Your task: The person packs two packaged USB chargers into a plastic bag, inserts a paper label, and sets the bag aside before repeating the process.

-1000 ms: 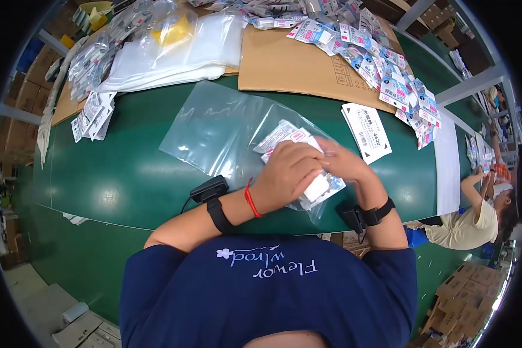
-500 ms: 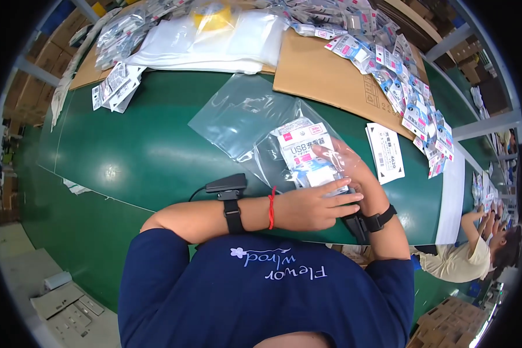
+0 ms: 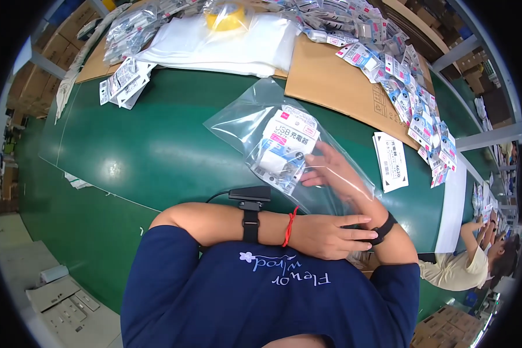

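Note:
A clear plastic bag (image 3: pixel 229 119) lies on the green table in front of me. Inside it is a stack of white, blue and pink charger packs (image 3: pixel 290 142). My right hand (image 3: pixel 337 171) reaches into the bag, its fingers apart at the right side of the packs. Over my right wrist lies my left hand (image 3: pixel 333 236), its fingers stretched out and parted near the mouth of the bag. Whether the left fingertips touch the film cannot be made out. A black strap device (image 3: pixel 249 197) sits on the left forearm, a black band on the right wrist.
A printed white label stack (image 3: pixel 390 161) lies right of the bag. Cardboard (image 3: pixel 330 75) carries many similar packs (image 3: pixel 420 110) along its right. Clear bags (image 3: pixel 226 49) and a yellow tape roll (image 3: pixel 225 17) lie at the back; cards (image 3: pixel 126 81) back left. A co-worker (image 3: pixel 464 264) sits far right.
The packs have shifted left and turned inside the bag. My right hand's fingers have come off their face to their side. My left hand has slid right and nearer, toward the right wrist.

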A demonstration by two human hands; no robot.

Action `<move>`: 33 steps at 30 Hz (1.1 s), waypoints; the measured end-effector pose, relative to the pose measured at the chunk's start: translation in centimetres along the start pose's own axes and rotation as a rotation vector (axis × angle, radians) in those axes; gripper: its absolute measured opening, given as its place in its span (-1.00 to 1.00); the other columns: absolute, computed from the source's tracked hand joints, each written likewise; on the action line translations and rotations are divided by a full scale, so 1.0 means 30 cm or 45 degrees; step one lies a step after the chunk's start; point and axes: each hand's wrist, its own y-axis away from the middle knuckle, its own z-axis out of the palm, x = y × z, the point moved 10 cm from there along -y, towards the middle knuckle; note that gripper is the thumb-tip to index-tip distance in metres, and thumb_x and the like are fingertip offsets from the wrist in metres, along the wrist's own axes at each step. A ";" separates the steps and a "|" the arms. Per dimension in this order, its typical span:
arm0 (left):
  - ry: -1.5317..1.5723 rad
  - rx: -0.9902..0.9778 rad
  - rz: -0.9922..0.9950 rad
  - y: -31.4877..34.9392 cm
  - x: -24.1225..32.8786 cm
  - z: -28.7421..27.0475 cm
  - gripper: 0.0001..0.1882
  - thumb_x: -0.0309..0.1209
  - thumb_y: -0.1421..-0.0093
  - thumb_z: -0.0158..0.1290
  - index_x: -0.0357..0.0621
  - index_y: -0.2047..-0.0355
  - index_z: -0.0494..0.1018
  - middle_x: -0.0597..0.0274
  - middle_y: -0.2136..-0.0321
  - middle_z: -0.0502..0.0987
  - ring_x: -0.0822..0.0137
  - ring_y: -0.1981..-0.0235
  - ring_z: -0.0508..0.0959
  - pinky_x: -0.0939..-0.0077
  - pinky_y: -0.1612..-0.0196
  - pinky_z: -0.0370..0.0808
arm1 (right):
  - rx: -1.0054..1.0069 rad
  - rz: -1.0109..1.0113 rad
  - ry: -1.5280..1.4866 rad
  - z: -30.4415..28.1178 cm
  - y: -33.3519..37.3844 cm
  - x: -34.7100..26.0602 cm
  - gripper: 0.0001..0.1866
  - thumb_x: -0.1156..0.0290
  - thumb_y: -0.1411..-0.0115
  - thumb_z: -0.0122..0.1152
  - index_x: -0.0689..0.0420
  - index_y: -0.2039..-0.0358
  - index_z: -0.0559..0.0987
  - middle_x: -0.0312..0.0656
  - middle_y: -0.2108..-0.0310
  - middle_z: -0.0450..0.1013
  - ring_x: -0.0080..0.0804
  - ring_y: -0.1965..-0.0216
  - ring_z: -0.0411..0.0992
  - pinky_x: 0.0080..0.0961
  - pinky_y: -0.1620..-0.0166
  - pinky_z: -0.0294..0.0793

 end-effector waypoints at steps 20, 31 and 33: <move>-0.439 0.323 -1.013 0.297 -0.388 -0.410 -0.39 -0.17 -0.20 0.00 -0.21 -0.19 0.18 0.00 -0.20 0.20 -0.02 -0.26 0.14 -0.02 -0.29 -0.05 | -0.010 -1.173 1.118 0.052 0.043 -0.182 -0.37 0.27 -0.26 0.06 0.24 -0.25 0.10 -0.10 -0.02 0.37 -0.37 0.14 0.49 -0.48 0.11 0.51; -0.808 -0.476 -1.243 0.465 -0.483 -0.250 -0.28 0.05 -0.12 0.01 -0.25 -0.13 0.27 0.05 -0.18 0.24 0.07 -0.28 0.10 -0.13 -0.29 -0.13 | 0.310 -0.119 1.094 -0.524 0.114 -0.368 -0.78 0.29 -0.20 0.09 0.17 0.31 0.58 -0.26 0.42 0.55 -0.58 0.41 0.49 -0.64 0.41 0.42; -0.807 -0.479 -1.249 0.457 -0.492 -0.245 -0.28 0.05 -0.12 0.01 -0.25 -0.13 0.27 0.04 -0.18 0.24 0.08 -0.28 0.10 -0.14 -0.29 -0.14 | 0.677 -0.636 1.160 -0.581 0.051 -0.574 -0.80 0.36 -0.18 0.07 0.17 0.26 0.56 -0.16 0.37 0.54 -0.46 0.34 0.50 -0.54 0.29 0.44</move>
